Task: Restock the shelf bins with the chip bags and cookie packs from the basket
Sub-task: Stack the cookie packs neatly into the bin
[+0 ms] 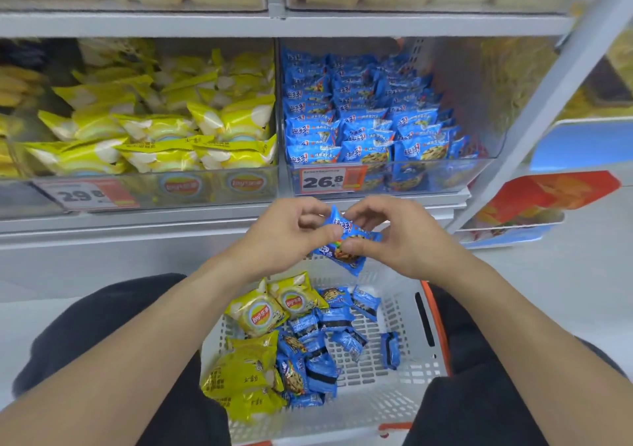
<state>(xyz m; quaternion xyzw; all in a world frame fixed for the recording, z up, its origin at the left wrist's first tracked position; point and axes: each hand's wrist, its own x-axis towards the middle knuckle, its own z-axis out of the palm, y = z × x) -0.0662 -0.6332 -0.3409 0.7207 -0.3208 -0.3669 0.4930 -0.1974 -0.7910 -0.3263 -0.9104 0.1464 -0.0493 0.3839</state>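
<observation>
Head view: both hands up over the basket point(404, 339), a white perforated plastic one with an orange rim. Left hand point(291, 236) and right hand point(394, 236) each pinch the same glossy blue cookie pack point(346, 243), which sits tilted between them, crinkled foil. Below in the basket lie yellow chip bags point(257, 315) on the left and loose blue packs point(329, 339) in the middle. Ahead, clear-walled shelf bins: the chip bin point(219, 185) left, the cookie bin point(428, 178) right, both well stocked. Price tag point(329, 180) reads 26.8.
</observation>
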